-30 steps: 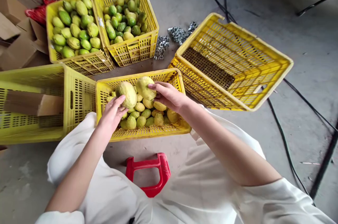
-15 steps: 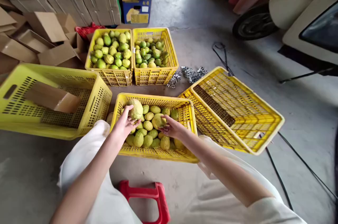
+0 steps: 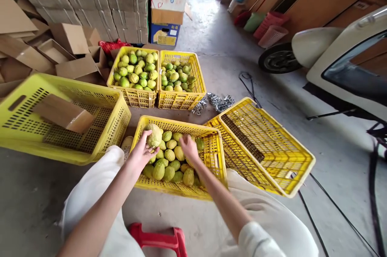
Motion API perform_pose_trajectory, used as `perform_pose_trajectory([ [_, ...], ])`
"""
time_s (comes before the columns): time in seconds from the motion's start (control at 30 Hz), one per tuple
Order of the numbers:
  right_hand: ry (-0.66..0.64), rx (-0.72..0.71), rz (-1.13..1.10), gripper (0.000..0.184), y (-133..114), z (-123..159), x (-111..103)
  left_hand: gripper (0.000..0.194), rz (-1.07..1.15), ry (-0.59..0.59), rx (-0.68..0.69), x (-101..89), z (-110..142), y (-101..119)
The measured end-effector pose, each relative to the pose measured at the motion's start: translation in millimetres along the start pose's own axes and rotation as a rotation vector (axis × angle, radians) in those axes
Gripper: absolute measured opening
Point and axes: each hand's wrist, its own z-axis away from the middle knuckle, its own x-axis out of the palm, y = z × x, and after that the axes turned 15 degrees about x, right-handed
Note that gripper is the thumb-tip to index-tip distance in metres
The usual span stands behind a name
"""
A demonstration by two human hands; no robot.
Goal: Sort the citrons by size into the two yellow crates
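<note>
Large fruit point(image 3: 154, 135) clasped in left fingers point(image 3: 152, 153); right fingers point(image 3: 186, 143) over smaller fruit point(image 3: 169, 155), grip unclear.

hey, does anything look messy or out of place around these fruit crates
Yes, a few things. The right-hand crate sits askew to the two back crates. Crumpled silvery scraps lie loose on the floor. On the left, opened cardboard boxes are heaped in a jumble.

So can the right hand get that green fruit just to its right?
Probably yes. The right hand is over the same crate, close beside the green fruit, and nothing seems to lie on top of it. I can't tell whether that hand holds something.
</note>
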Motion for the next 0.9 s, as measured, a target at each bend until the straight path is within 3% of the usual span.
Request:
perform_pose_trajectory([
  [0.1, 0.008, 0.118, 0.137, 0.021, 86.8, 60.3, 23.3, 0.014, 0.003, -0.002, -0.016, -2.1, -1.1, -4.6],
  [0.2, 0.066, 0.179, 0.206, 0.031, 134.6, 85.3, 38.5, 0.015, -0.007, 0.019, -0.035, -1.5, -2.7, -10.7],
  [0.27, 0.125, 0.138, 0.273, 0.038, 150.8, 86.5, 46.3, 0.017, -0.022, 0.031, -0.049, -0.4, -3.7, -16.1],
  [0.47, 0.239, -0.262, 0.544, 0.040, 197.8, 79.3, 62.2, 0.021, -0.051, 0.046, -0.056, -6.5, -12.5, -40.4],
  [0.63, 0.360, -0.390, 0.594, 0.032, 218.8, 79.5, 72.7, 0.029, -0.128, 0.134, -0.052, -18.9, -28.9, -48.4],
  [0.77, 0.337, -0.417, 0.626, 0.027, 213.9, 83.2, 73.6, 0.033, -0.245, 0.246, -0.025, -10.0, -49.2, -18.9],
  [0.9, 0.364, -0.484, 0.677, 0.033, 208.2, 85.1, 71.9, 0.036, -0.302, 0.250, 0.149, 30.1, -93.9, 54.4],
])
